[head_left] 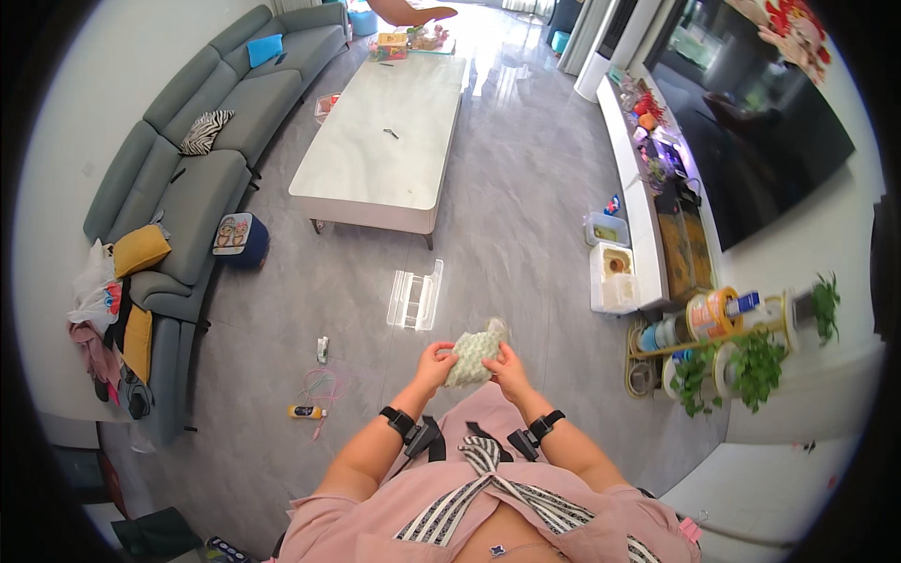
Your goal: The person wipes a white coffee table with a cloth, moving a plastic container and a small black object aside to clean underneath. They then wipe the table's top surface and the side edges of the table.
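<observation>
In front of my body, above the grey floor, a pale green, knobbly piece that looks like soft textile (467, 362) is stretched between both hands. My left hand (436, 364) pinches its left edge, thumb on top. Its right edge is gripped by my right hand (508, 367) in the same way. A small translucent roundish thing (498, 328) shows just beyond its far right corner; I cannot tell whether the two touch. Farther out on the floor lies a clear plastic rack or tray (414, 296). Dark straps with small boxes circle both my wrists.
A yellow bottle (305, 412) and a pink cord (319, 387) lie on the floor to the left, near a small white object (323, 350). Ahead stands a long white table (385, 141). A grey sofa (197, 206) lines the left; a plant stand (718, 342) is at right.
</observation>
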### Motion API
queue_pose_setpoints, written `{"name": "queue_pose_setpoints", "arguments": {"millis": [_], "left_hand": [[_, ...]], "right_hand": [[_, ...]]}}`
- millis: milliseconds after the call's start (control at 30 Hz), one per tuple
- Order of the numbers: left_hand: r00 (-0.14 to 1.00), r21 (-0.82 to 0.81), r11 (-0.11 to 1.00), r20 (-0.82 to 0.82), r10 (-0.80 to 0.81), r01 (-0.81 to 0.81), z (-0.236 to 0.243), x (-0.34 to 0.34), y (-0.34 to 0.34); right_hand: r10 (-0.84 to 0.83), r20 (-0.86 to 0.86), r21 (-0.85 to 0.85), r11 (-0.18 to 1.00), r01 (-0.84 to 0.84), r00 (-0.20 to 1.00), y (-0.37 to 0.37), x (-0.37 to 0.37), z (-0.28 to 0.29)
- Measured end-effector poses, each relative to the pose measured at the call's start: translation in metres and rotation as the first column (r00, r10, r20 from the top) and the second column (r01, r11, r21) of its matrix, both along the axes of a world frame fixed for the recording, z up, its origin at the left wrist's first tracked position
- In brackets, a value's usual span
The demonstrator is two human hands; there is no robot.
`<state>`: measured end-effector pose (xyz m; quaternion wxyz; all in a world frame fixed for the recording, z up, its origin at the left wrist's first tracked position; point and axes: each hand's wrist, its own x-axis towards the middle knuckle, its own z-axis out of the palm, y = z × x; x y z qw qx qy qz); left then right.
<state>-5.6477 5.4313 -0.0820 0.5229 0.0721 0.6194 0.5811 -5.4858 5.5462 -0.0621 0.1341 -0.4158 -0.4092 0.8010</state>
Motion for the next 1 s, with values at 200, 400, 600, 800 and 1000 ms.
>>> {"name": "queue_pose_setpoints", "arguments": {"millis": [200,400,600,800,1000], "left_hand": [[0.984,-0.128,0.977,0.044,0.174,-0.168,-0.086,-0.065,0.139],[0.944,-0.105,0.941,-0.113,0.311,-0.323,-0.141,-0.135,0.297],[0.890,0.028,0.911,-0.204,0.408,-0.412,-0.170,-0.265,0.435],[0.914,-0.021,0.919,-0.114,0.389,-0.393,-0.189,-0.339,0.495],[0.800,0.075,0.897,-0.424,0.425,-0.436,-0.205,-0.420,0.553]], "right_hand": [[0.342,0.392,0.229,0.863,-0.451,0.854,0.163,-0.090,-0.149],[0.396,0.210,0.301,0.844,-0.444,0.894,0.339,-0.217,-0.222],[0.363,0.168,0.443,0.802,-0.400,0.916,0.487,-0.379,-0.245],[0.311,0.263,0.480,0.779,-0.403,0.913,0.542,-0.460,-0.277],[0.429,0.175,0.758,0.516,-0.399,0.886,0.608,-0.578,-0.257]]}}
